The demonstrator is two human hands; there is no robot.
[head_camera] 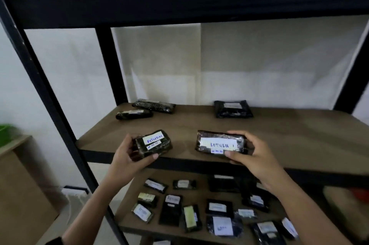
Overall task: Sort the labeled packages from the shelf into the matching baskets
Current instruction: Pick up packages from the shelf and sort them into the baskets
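Observation:
My left hand (129, 156) grips a small black-wrapped package (152, 143) with a white label reading RETURN, held just over the front edge of the middle shelf (289, 136). My right hand (251, 154) grips a longer black package (219, 142), also labeled RETURN, at the same height. Both labels face up toward me. Three more black packages lie at the back of this shelf: two at the left (133, 114) (154, 105) and one at the right (232, 108).
The lower shelf (127, 222) holds several small labeled black packages. Black metal uprights (60, 108) frame the rack. A brown cardboard box (18, 184) stands at the left with something green (6, 131) on top. A red object (359, 194) shows at the right edge.

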